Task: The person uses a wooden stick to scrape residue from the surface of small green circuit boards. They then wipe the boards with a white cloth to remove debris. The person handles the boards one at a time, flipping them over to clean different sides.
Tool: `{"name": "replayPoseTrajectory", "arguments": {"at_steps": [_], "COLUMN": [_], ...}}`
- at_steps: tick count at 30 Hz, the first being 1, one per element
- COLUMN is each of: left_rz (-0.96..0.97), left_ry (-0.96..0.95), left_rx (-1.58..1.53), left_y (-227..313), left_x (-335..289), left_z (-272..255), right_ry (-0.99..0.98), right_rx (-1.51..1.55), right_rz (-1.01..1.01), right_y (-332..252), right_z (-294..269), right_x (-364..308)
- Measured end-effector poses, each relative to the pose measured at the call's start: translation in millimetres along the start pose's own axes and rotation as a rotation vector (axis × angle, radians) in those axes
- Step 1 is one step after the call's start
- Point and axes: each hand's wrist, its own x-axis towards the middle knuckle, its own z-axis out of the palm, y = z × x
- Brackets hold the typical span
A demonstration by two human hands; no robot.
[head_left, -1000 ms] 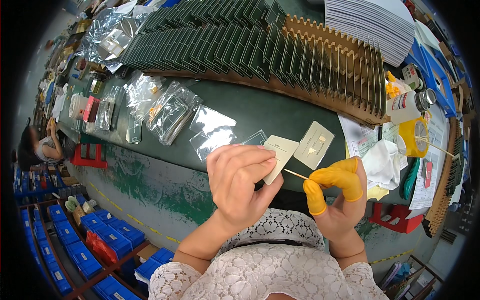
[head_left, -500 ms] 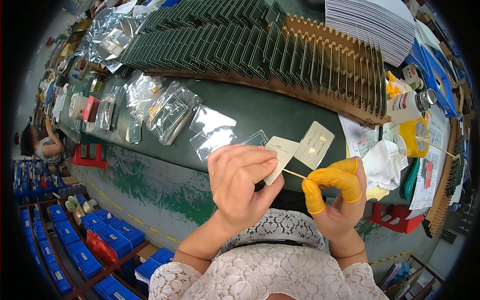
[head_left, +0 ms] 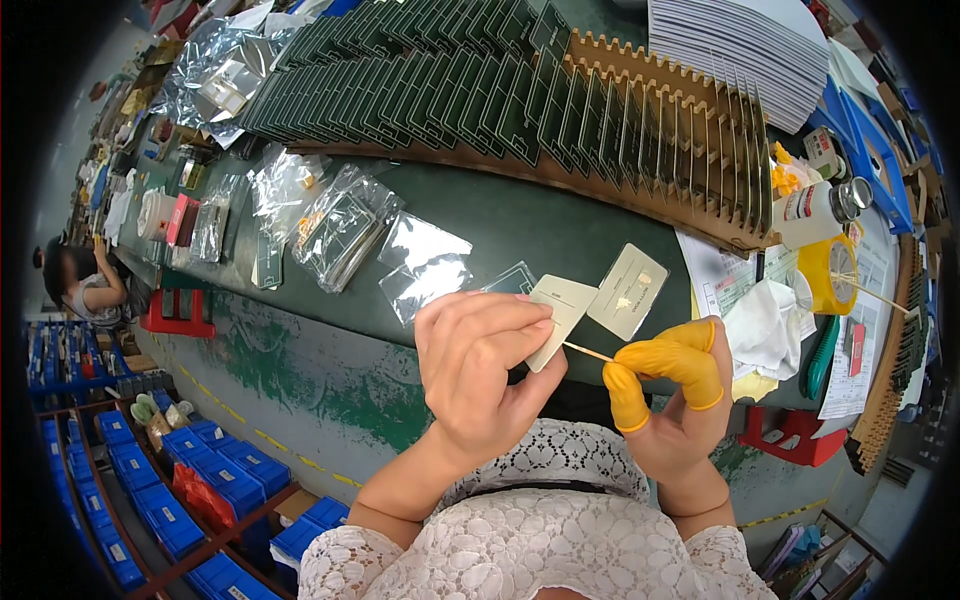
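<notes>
My left hand (head_left: 482, 365) pinches a small cream-coloured card-like board (head_left: 563, 310) between thumb and fingers, tilted above the table's near edge. Yellow finger cots cover the thumb and some fingers of my right hand (head_left: 675, 385). Between those fingertips is a thin wooden stick (head_left: 588, 351), its far end at the lower edge of the held board. Whether the tip touches the board I cannot tell. A second cream board (head_left: 629, 292) with small pale pieces on it lies on the green table (head_left: 545, 220), just beyond my hands.
A brown slotted rack (head_left: 660, 205) of upright green boards spans the back. Clear plastic bags (head_left: 345, 225) lie to the left. On the right are a bottle (head_left: 808, 213), a yellow tape roll (head_left: 828, 275), a white cloth (head_left: 765, 325) and a green-handled tool (head_left: 821, 360).
The stick's tip and the held board have shifted very slightly. Both hands keep nearly the same place and grip.
</notes>
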Motion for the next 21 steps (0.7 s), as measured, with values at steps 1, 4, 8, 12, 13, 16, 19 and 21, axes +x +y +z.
{"name": "replayPoseTrajectory", "arguments": {"at_steps": [1, 4, 8, 12, 13, 16, 19, 21], "left_rz": [0.001, 0.001, -0.003, -0.006, -0.006, -0.004, 0.000, 0.002], "left_ry": [0.001, 0.003, 0.001, 0.000, 0.002, 0.007, 0.007, 0.005], "left_rx": [0.000, 0.001, 0.003, -0.002, -0.003, -0.004, -0.003, -0.001], "left_y": [0.3, -0.3, 0.9, 0.7, 1.0, 1.5, 1.5, 1.3], "left_x": [0.1, -0.9, 0.2, -0.3, -0.2, 0.3, -0.2, -0.2], "left_z": [0.1, 1.0, 0.2, -0.1, 0.0, 0.2, 0.5, 0.8], "right_ry": [0.010, -0.009, 0.008, 0.001, -0.005, 0.005, 0.011, 0.004], "right_rx": [0.009, -0.021, -0.003, -0.003, -0.007, -0.004, -0.011, -0.011], "right_rz": [0.004, 0.004, 0.008, 0.011, 0.013, 0.023, 0.003, 0.006], "right_y": [0.0, -0.2, -0.6, -0.4, -0.6, -0.7, 1.6, 1.3], "right_z": [-0.1, -0.2, 0.1, -0.4, -0.6, -0.6, -0.6, -0.7], "right_x": [-0.2, -1.4, -1.1, -1.3, -1.5, -1.4, -0.1, -0.2]}}
